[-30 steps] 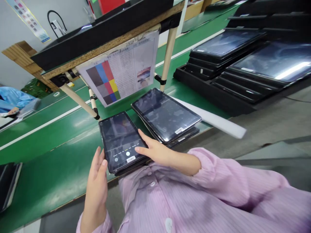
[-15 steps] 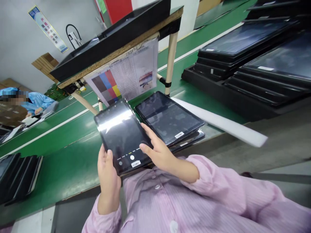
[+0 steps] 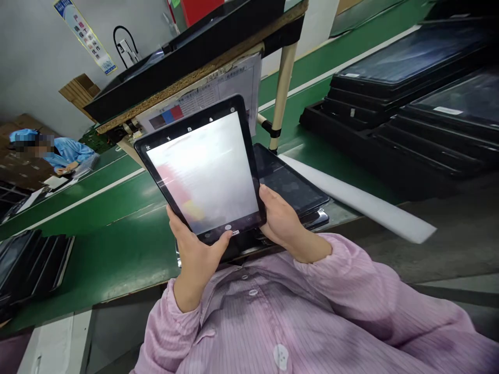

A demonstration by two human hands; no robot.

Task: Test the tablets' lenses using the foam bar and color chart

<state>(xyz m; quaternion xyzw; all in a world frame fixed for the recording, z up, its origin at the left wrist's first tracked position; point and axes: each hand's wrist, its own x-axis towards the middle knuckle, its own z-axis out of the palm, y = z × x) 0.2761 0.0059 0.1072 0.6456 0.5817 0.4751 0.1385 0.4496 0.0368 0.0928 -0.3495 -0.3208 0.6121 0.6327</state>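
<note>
A black-framed tablet (image 3: 206, 176) is held up and tilted in front of the stand, its screen lit with a bright, blurry camera picture. My left hand (image 3: 197, 249) grips its lower left edge, the thumb lying on the bottom bezel near the round shutter button. On the lower right edge, my right hand (image 3: 283, 215) is closed around the tablet's side. Behind the right hand lies a dark-screened tablet (image 3: 296, 184) on top of another one, partly hidden by the held tablet. A printed sheet with colour blocks (image 3: 171, 114) hangs behind the held tablet.
A wooden-topped stand (image 3: 202, 72) rises over the green bench (image 3: 113, 249). A white foam strip (image 3: 362, 202) slants across the right side. Stacks of dark tablets in trays (image 3: 393, 67) stand far right, more black panels (image 3: 31, 265) at left. A person in blue (image 3: 72, 150) sits beyond.
The tablet has been raised and tilted upright, and its screen has gone from mostly dark to a bright camera picture. My left thumb has moved onto the bottom bezel; the right hand has moved rightward.
</note>
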